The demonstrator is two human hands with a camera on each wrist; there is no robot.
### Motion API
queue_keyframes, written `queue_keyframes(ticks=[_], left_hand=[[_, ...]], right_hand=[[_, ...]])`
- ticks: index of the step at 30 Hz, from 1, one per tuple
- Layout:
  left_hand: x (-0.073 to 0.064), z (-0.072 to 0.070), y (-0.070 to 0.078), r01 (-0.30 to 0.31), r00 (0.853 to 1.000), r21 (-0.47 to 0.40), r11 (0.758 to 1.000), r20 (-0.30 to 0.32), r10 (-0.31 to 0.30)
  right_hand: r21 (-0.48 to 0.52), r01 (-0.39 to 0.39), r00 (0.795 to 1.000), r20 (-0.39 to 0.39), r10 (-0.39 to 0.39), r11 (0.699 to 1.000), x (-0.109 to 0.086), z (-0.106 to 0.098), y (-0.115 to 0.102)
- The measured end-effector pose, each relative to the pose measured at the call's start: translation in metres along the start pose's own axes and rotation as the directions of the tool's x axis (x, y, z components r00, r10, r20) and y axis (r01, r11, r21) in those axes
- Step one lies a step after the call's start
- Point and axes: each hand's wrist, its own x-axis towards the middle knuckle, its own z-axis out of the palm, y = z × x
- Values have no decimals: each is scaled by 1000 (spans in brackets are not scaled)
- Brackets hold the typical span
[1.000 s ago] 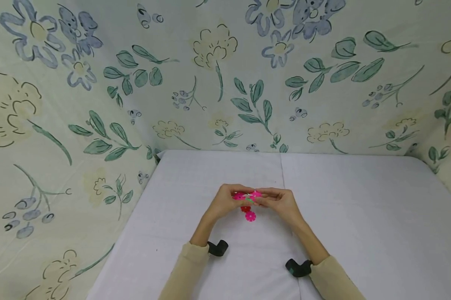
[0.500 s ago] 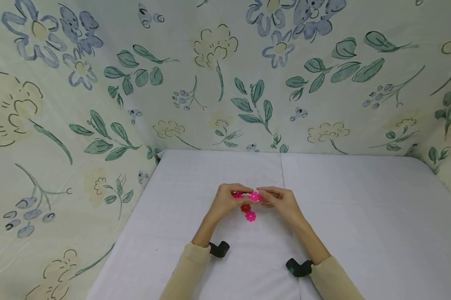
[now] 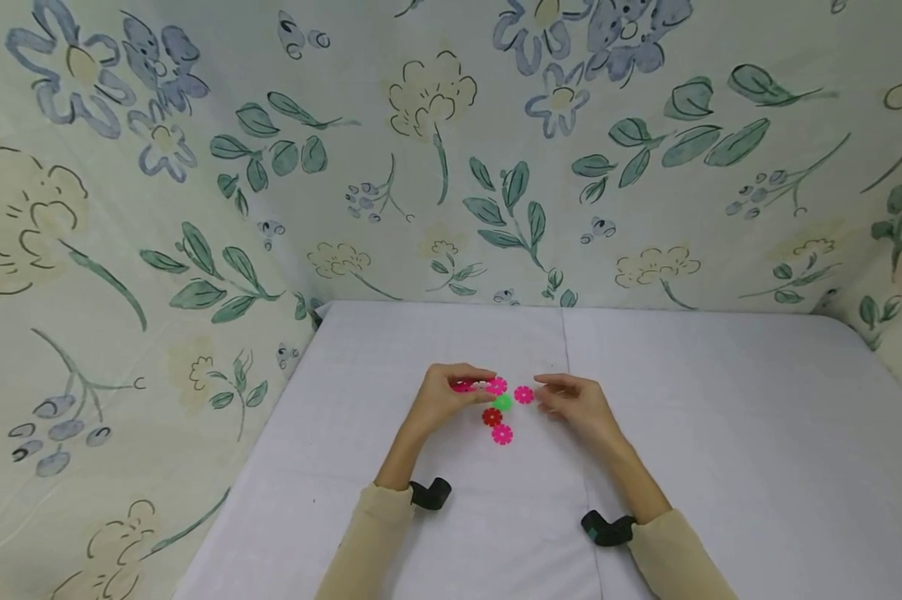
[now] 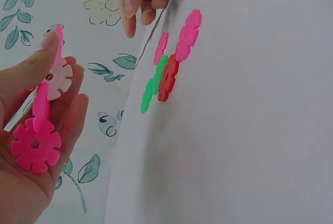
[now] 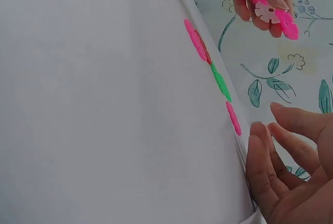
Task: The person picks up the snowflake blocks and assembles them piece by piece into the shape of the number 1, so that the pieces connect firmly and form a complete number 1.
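My left hand [image 3: 443, 398] holds a chain of interlocking flower discs [image 4: 40, 107] between thumb and fingers, its near end lying against the palm. The chain is pink apart from one white disc [image 4: 62, 81] near the fingertips. My right hand [image 3: 580, 410] hovers to the right, thumb and fingers apart, with nothing between them. Its fingertips are nearest a loose pink disc [image 3: 523, 395]. Left of that, a green disc [image 3: 503, 403], a red disc [image 3: 492, 417] and another pink disc [image 3: 502, 434] lie close together on the white cloth.
A white cloth [image 3: 331, 433] with a seam covers the table. Behind it and at the left hangs a floral curtain [image 3: 391, 183]. Black wrist mounts [image 3: 607, 529] stick out inward from both sleeves.
The two hands have moved apart. The right hand has let go of the chain and shifted right, while the left keeps hold of it. The green disc and a loose pink disc are now uncovered.
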Motion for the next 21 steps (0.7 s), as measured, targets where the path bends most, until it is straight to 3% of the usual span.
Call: queue_keyframes(ticks=[21], left_hand=[[0,-1,2,-11,999,-42,999,52,13]], right_hand=[[-193,26,1000,19,-23,981,21,12,2]])
